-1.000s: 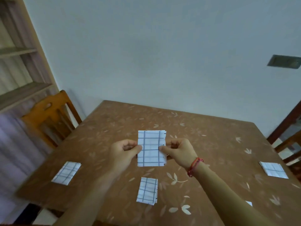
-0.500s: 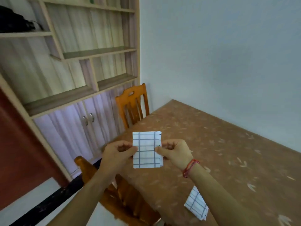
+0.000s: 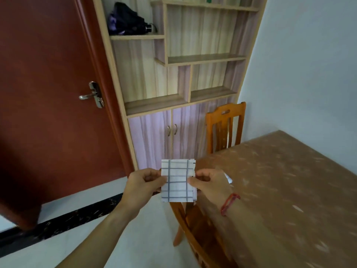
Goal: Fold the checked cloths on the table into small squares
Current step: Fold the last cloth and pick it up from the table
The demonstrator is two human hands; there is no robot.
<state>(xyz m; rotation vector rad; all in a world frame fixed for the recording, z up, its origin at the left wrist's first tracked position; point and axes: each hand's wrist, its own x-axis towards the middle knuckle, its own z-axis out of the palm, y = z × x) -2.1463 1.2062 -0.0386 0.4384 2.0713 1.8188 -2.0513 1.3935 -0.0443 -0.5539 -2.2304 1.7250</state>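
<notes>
**Grip kept on both side edges of a folded cloth as the view swings off the desk**

A pinching grip is held by each hand. The left edge of the folded checked cloth [image 3: 177, 180] is pinched between thumb and fingers of the left hand [image 3: 144, 183]. Its right edge is pinched in the same way by the right hand [image 3: 207, 185]. The cloth is held upright in the air, touching nothing else, just off the desk [image 3: 289, 180] at the edge where a wooden chair [image 3: 193, 229] is tucked in.

A second ago the same cloth was held over the middle of the desk, with other folded cloths lying around it. Since then the view has been turned left, so that a red door [image 3: 48, 93] and a shelf unit [image 3: 193, 74] are now faced. The grip and the cloth's outline, slightly taller than wide, appear unchanged.

No new fold is judged to have been made. The cloth seems close to finished and is probably being carried to that side to be laid down. A sliver of another checked cloth [image 3: 228, 177] is seen just behind the right hand, near that edge.
</notes>
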